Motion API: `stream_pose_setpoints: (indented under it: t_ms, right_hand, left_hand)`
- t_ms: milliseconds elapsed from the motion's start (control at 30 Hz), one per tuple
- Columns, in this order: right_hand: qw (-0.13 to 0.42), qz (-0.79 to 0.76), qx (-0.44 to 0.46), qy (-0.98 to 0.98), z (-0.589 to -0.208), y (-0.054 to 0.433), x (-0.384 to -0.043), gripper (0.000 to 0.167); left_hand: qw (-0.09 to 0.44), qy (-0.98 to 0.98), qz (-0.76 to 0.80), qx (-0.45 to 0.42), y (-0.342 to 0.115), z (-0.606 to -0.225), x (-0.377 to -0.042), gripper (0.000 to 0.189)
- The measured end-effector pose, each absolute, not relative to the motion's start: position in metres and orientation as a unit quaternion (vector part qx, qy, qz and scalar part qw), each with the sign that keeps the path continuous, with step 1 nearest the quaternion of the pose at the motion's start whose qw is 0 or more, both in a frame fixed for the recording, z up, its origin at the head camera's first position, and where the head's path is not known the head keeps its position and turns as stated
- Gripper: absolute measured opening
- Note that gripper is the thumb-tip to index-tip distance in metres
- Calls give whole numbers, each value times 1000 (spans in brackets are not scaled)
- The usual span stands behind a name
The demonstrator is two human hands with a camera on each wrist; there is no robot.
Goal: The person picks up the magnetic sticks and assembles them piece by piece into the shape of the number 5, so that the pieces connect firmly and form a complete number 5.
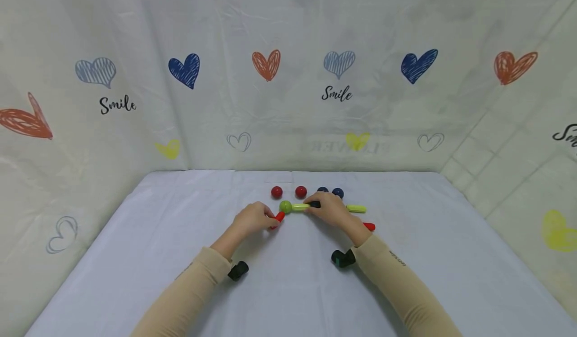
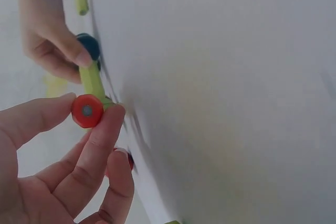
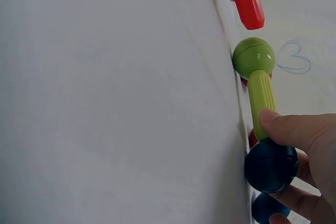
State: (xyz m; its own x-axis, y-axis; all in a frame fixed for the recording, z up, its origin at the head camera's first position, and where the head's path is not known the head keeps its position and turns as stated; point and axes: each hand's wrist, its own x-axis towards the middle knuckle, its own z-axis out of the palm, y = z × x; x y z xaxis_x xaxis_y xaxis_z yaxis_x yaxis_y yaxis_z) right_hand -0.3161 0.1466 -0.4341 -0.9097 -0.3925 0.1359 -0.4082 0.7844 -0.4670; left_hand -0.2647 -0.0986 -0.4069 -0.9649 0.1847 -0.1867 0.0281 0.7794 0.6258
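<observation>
My left hand (image 1: 253,218) pinches a red rod (image 1: 279,217) between thumb and fingers. In the left wrist view its end faces the camera, showing a round grey dot in the middle. My right hand (image 1: 331,209) grips a yellow-green rod (image 3: 261,95) and the dark blue ball (image 3: 271,165) at its near end. A green ball (image 3: 254,57) sits on that rod's other end. In the right wrist view, the red rod's tip points at the green ball with a small gap between them.
Two red balls (image 1: 277,192) and two blue balls (image 1: 337,193) lie in a row at the back of the white-covered table (image 1: 288,297). Right of my right hand are another yellow-green rod (image 1: 356,209) and a red rod (image 1: 369,226). A heart-printed cloth (image 1: 288,116) hangs behind.
</observation>
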Motion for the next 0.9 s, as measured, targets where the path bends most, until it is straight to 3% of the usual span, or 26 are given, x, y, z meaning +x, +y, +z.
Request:
stream_pose_setpoints:
  t_ms: [467, 900]
  right_hand:
    - [12, 254, 202, -946, -433, 143, -317, 23]
    - [8, 256, 198, -946, -433, 140, -318, 23]
  left_hand:
    - [116, 906, 404, 40, -93, -417, -270, 19]
    - [114, 915, 383, 48, -89, -420, -271, 20]
